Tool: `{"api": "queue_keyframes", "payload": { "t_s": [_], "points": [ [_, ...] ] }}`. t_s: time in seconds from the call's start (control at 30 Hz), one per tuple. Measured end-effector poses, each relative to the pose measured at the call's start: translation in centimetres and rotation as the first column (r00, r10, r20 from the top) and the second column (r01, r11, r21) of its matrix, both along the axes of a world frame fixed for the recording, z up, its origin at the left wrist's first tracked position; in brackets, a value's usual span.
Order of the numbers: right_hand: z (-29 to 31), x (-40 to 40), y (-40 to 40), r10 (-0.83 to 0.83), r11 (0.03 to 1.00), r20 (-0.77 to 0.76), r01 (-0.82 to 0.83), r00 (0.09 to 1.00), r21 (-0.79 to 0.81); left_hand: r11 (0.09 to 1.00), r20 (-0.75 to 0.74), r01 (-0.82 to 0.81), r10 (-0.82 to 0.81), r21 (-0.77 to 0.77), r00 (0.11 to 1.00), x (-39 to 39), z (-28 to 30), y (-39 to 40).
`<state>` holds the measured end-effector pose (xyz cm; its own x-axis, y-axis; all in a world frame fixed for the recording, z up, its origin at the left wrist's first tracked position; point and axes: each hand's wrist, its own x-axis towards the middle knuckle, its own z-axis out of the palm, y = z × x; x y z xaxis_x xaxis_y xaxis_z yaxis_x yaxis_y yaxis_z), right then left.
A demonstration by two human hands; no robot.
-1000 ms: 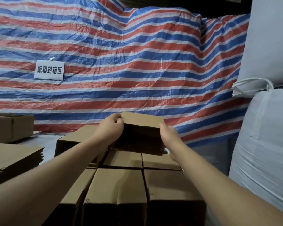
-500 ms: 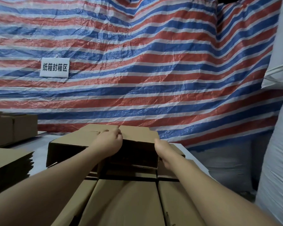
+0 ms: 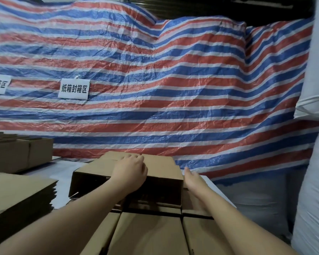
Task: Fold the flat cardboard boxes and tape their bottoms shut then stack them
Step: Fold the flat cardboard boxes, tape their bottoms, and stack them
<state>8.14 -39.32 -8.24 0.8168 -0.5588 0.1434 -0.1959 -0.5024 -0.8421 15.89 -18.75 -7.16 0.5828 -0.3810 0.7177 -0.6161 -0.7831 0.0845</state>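
Note:
A folded brown cardboard box (image 3: 160, 168) lies on its side on top of the stack of folded boxes (image 3: 149, 234), its dark open side facing me. My left hand (image 3: 130, 172) rests on the box's top near its left part, fingers bent over the surface. Just off the box's right side, my right hand (image 3: 192, 179) is held with straight fingers, apart from the cardboard. Another folded box (image 3: 92, 172) sits beside it on the left.
A pile of flat cardboard blanks (image 3: 20, 197) lies at the left on the white table (image 3: 63, 197). More folded boxes (image 3: 22, 153) stand at the far left. A striped tarp (image 3: 155, 89) hangs behind, and white sacks (image 3: 313, 181) rise at the right.
The box has come down onto the stack. My right hand has let go of its right side and moved slightly away. The view has tilted upward.

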Motion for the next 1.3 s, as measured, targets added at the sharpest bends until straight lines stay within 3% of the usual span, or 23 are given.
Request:
{"api": "queue_keyframes", "payload": {
  "t_s": [0.2, 0.33, 0.6, 0.73, 0.87, 1.13, 1.3],
  "points": [
    [4.2, -5.7, 2.4, -0.052, 0.985, 0.205, 0.084, 0.977, -0.152, 0.995, 0.014, -0.085, 0.086, -0.046, 0.996, -5.0, 3.6, 7.6],
    [5.2, -9.8, 5.9, -0.06, 0.966, 0.263, 0.122, 0.963, -0.227, 0.99, -0.011, -0.141, 0.141, -0.023, 0.99, -7.9, 4.3, 14.2],
    [3.8, -15.6, 14.6, 0.127, 0.916, 0.21, -0.033, 0.969, -0.399, 0.954, -0.111, -0.281, 0.292, 0.103, 0.95, -10.8, 1.3, 23.9],
    [2.5, -18.4, 17.4, 0.195, 0.896, 0.163, -0.108, 0.967, -0.43, 0.894, -0.199, -0.362, 0.418, 0.264, 0.886, -11.7, -2.2, 26.8],
    [1.6, -20.7, 18.7, 0.166, 0.869, 0.095, -0.1, 0.982, -0.484, 0.86, -0.314, -0.424, 0.501, 0.284, 0.806, -12.2, -4.6, 29.0],
    [1.2, -22.2, 18.9, 0.176, 0.867, 0.073, -0.119, 0.982, -0.483, 0.808, -0.164, -0.492, 0.56, 0.324, 0.812, -13.4, -6.4, 29.5],
    [0.6, -21.6, 19.3, 0.226, 0.882, 0.069, -0.174, 0.972, -0.439, 0.838, -0.186, -0.467, 0.525, 0.282, 0.83, -13.7, -5.7, 29.8]
  ]
}}
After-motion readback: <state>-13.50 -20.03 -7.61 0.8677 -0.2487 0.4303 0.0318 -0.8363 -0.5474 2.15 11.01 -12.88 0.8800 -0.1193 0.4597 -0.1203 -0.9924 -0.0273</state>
